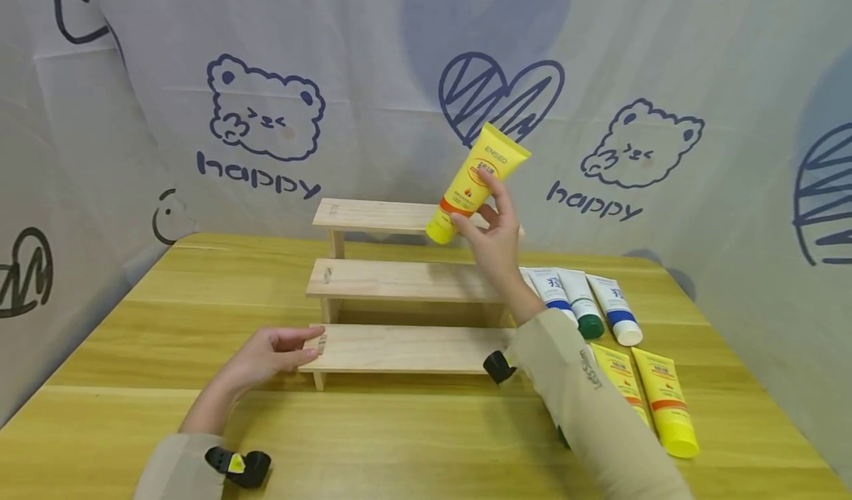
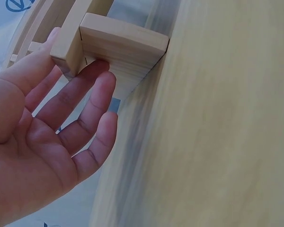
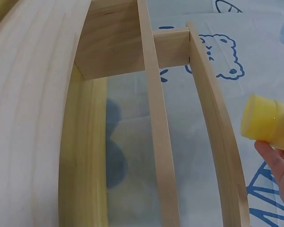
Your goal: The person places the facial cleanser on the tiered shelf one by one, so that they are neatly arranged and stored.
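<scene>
My right hand (image 1: 498,245) holds a yellow squeeze tube (image 1: 466,189) up over the top tier of a three-tier wooden stand (image 1: 399,348). The tube tilts, its cap end low and to the left and its flat end up. In the right wrist view, the yellow cap (image 3: 260,118) and a few fingertips show at the right edge, beside the topmost board. My left hand (image 1: 262,356) grips the left end of the lowest tier. Seen from the left wrist, that hand (image 2: 61,118) has its thumb over the board and its fingers beneath, near the leg (image 2: 125,52).
Right of the stand lie white tubes with blue caps (image 1: 615,308), a white tube with a green cap (image 1: 580,304) and more yellow tubes (image 1: 668,404), partly behind my right sleeve (image 1: 586,404). A printed curtain (image 1: 379,78) hangs behind the wooden table (image 1: 399,441).
</scene>
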`<state>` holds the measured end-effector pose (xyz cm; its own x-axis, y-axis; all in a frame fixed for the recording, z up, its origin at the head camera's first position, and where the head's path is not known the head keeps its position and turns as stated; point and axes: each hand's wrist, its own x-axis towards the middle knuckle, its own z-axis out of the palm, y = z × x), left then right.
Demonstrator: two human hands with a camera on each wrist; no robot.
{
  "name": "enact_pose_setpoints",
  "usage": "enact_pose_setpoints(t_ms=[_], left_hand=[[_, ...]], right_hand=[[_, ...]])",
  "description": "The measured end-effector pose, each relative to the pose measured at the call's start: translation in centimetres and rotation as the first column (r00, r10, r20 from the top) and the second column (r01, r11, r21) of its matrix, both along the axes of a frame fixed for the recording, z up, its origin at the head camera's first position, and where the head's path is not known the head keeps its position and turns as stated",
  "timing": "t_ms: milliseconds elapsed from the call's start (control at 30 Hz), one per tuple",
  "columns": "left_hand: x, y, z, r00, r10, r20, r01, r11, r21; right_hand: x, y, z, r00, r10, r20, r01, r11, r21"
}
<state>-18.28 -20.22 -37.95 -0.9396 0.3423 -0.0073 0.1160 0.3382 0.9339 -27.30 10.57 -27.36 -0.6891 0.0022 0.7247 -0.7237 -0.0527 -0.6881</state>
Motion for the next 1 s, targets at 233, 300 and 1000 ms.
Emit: enact_pose_setpoints(t_ms=[233, 300, 1000], left_hand=[[0.1, -0.2, -0.2, 1.0, 0.006, 0.012, -0.007, 1.0, 0.005], [0.1, -0.2, -0.2, 1.0, 0.008, 0.019, -0.008, 1.0, 0.005], [0.0, -0.2, -0.3, 1.0, 0.006, 0.023, -0.007, 1.0, 0.017]], right_hand=[[-1.2, -1.0, 0.1, 0.999, -0.013, -0.035, 0.015, 0.999, 0.044], [-1.3, -1.2, 0.1, 0.998, -0.031, -0.046, 0.034, 0.997, 0.067], [-0.6, -3.0, 2.5, 0.999, -0.031, -0.027, 0.037, 0.967, 0.252]])
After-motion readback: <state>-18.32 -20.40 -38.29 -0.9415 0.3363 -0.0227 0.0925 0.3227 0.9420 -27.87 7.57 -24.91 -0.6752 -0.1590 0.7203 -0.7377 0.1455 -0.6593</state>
